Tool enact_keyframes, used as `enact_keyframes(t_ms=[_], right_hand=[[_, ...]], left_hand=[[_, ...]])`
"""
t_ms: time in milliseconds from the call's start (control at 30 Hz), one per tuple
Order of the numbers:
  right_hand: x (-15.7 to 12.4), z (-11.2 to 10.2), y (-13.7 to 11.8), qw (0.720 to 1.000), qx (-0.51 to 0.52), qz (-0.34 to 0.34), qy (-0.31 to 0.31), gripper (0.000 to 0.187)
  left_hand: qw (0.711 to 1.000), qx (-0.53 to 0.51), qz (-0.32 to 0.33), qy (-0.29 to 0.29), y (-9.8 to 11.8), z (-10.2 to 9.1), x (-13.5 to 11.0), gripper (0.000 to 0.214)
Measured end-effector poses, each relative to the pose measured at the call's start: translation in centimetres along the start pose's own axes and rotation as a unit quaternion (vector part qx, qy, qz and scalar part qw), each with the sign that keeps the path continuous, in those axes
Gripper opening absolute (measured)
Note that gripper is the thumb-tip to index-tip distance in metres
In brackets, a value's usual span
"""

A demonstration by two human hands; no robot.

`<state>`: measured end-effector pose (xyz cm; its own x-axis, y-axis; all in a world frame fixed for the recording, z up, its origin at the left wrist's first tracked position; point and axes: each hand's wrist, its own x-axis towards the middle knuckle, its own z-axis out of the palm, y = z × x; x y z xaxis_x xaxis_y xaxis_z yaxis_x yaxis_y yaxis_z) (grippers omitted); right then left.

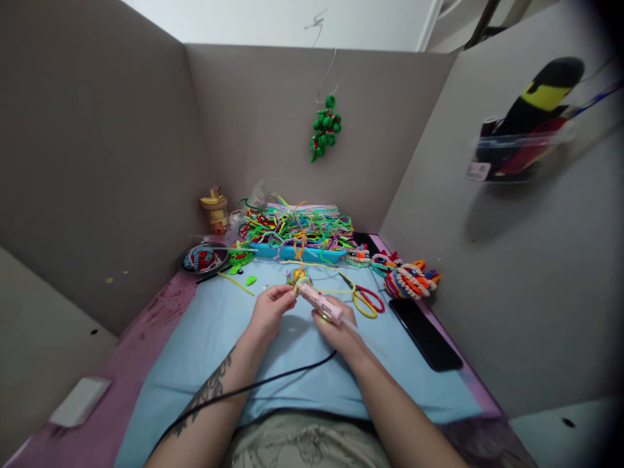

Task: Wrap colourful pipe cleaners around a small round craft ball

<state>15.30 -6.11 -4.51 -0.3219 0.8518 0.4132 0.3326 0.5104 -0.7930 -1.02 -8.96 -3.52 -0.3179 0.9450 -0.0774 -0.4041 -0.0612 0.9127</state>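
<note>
My right hand grips a pink glue gun, its nozzle pointing up-left at a small coiled pipe-cleaner piece of mixed colours. My left hand pinches that piece at its lower edge, fingers closed on it. A black cord runs from the gun back across the light blue mat toward me. An orange pipe cleaner rises from the coiled piece toward the pile behind.
A blue tray heaped with coloured pipe cleaners stands at the back. Scissors with yellow and red handles lie right of my hands, a black phone beyond. Finished coiled pieces sit at right. Grey cardboard walls enclose the desk; a green ornament hangs behind.
</note>
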Motion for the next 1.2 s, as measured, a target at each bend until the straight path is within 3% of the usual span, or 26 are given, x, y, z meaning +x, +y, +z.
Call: enact_keyframes(t_ms=[267,700,1200], right_hand=[[0.18,-0.25,-0.54,0.999,0.019,0.031,0.015,0.019],[-0.14,-0.21,-0.36,1.0,0.012,0.0,0.004,0.012],[0.04,-0.23,-0.43,1.0,0.006,0.019,0.01,0.017]], left_hand=[[1.0,0.0,-0.005,0.006,0.13,0.06,0.0,0.03],[1.0,-0.011,-0.002,0.005,0.19,0.13,-0.02,0.03],[1.0,-0.013,-0.004,0.009,0.07,0.06,0.09,0.031]])
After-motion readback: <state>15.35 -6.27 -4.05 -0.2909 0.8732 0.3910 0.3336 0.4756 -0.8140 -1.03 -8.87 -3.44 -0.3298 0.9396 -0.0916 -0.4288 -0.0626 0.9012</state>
